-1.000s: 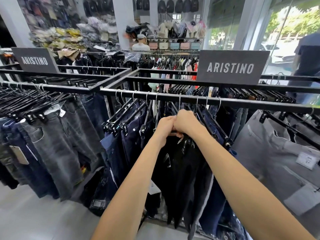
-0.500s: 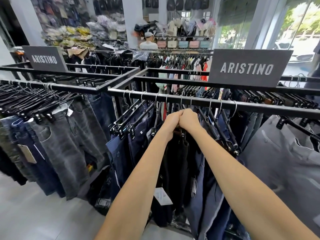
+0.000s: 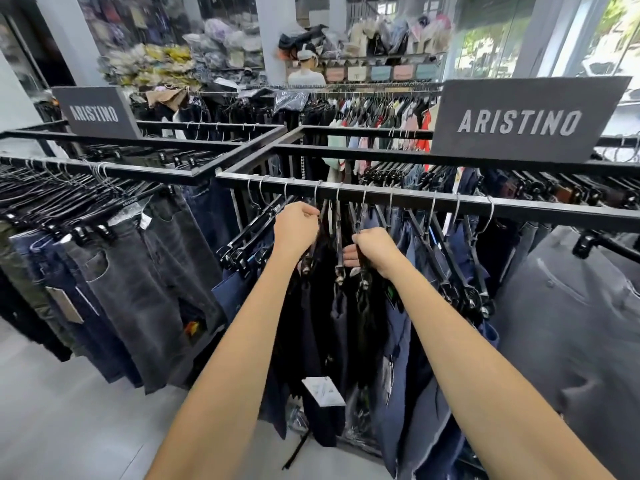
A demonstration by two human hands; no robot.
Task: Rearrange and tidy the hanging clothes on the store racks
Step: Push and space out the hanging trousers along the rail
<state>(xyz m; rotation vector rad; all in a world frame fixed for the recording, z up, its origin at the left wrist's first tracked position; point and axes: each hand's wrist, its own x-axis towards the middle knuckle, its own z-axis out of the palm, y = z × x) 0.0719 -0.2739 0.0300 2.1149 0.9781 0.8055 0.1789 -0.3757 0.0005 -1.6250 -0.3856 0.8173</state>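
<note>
Spacing step under way: left hand [image 3: 297, 227] and right hand [image 3: 375, 250] each grip dark trouser hangers [image 3: 338, 237] below the rail [image 3: 415, 199]. Next, likely slide them evenly apart.

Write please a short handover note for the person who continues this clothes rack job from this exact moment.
Left hand: closed on the black hangers at the left side of the gap, just under the front rail.
Right hand: closed on a hanger at the right side of the gap, fingers wrapped around it.
Things: dark trousers hang between the hands, a white tag low on them; blue jeans to their right; grey jeans on the left rack.
Done: the hangers at the hands are parted.
Left: space the hangers evenly along the rail and straighten the trousers.
</note>
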